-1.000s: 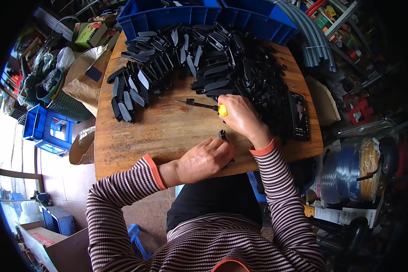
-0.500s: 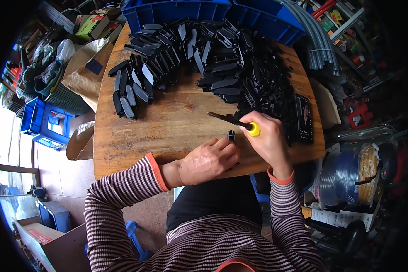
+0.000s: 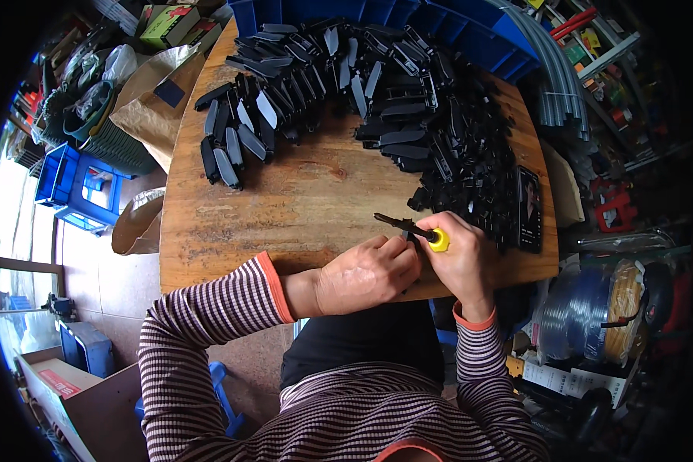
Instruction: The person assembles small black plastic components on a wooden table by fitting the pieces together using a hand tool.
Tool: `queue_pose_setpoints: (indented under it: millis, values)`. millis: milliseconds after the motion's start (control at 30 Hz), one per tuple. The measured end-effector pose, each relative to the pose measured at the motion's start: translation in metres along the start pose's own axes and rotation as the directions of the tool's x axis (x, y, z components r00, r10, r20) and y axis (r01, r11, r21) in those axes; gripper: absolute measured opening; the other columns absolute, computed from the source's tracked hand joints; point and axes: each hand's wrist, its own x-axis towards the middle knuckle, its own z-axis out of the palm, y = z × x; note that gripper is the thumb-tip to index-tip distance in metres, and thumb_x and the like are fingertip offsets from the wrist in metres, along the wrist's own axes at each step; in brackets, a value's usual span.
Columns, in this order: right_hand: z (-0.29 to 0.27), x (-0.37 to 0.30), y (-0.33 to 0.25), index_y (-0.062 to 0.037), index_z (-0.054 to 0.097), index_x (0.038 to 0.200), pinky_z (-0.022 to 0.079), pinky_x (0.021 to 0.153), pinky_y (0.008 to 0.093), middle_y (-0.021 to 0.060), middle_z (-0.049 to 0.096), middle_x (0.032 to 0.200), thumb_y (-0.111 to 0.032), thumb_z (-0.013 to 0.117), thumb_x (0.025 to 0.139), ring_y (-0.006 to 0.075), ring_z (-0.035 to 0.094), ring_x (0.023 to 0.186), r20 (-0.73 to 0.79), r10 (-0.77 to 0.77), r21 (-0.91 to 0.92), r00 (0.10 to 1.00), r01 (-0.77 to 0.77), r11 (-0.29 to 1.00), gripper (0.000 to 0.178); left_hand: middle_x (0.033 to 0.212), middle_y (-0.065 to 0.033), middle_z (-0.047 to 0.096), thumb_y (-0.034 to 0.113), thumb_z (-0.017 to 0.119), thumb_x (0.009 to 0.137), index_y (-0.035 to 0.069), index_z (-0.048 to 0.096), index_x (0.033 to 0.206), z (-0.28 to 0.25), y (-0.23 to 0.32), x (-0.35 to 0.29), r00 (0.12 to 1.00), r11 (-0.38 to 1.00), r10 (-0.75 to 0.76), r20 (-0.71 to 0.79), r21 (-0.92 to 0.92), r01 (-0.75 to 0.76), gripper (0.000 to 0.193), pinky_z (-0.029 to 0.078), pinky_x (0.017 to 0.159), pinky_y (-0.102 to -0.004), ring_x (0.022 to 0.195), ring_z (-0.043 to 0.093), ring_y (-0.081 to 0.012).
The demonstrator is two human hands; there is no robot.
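My left hand (image 3: 369, 271) rests at the table's near edge, fingers closed round a small black plastic part (image 3: 410, 237) that they mostly cover. In my right hand (image 3: 462, 258) is a screwdriver-like tool (image 3: 396, 223) with a dark shaft and a yellow handle end. Its shaft points left and slightly away from me, above the fingers of my left hand. The two hands are close together, and the right thumb and fingers hide where the tool meets the part. Beyond them, many black plastic parts (image 3: 408, 138) lie in a curved heap.
The wooden table (image 3: 285, 215) carries the heap and, at its right edge, a phone-like dark screen (image 3: 528, 208). Blue bins (image 3: 470, 35) stand at the far edge. Brown paper bags (image 3: 150, 108) and a blue crate (image 3: 77, 189) are at left; wrapped coils (image 3: 585, 308) are at right.
My right hand has come down and nearer to me with the tool, closing on the left hand's fingertips. The small part is more covered now. The view has shifted slightly.
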Motion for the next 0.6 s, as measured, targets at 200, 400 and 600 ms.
queue_pose_setpoints:
  millis: [200,400,600]
  values:
    - [-0.003,-0.001,-0.004,-0.0033,0.062,0.086,0.051,0.059,0.0366,0.0114,0.065,0.078,0.006,0.068,0.071,0.0322,0.065,0.068,0.1,-0.12,-0.128,0.988,0.133,0.983,0.019,0.102,-0.011,0.06,0.016,0.06,0.077,-0.002,0.062,0.108,-0.005,0.005,-0.002,0.989,0.997,0.031,0.145,-0.077,-0.02,0.037,0.053,0.08,-0.0322,0.098,0.061,-0.0221]
    - [-0.028,0.025,-0.005,-0.0039,0.061,0.088,0.048,0.054,0.0294,0.0081,0.066,0.076,0.0,0.069,0.081,0.0194,0.063,0.061,0.082,-0.093,0.25,0.992,0.07,0.966,0.012,0.103,-0.0115,0.061,0.017,0.061,0.076,-0.002,0.062,0.109,-0.004,0.004,-0.004,0.998,0.998,0.068,0.01,0.006,-0.068,0.038,0.052,0.077,-0.0318,0.1,0.06,-0.0229]
    - [0.014,0.042,-0.01,-0.0039,0.058,0.091,0.045,0.056,0.0196,0.0056,0.064,0.078,-0.011,0.068,0.089,0.004,0.054,0.061,-0.051,0.171,0.665,0.984,-0.094,0.741,0.013,0.107,-0.0125,0.061,0.018,0.062,0.076,-0.003,0.062,0.112,-0.001,0.002,0.0,0.996,0.996,0.084,-0.02,0.019,-0.084,0.041,0.052,0.078,-0.0318,0.104,0.06,-0.0248]
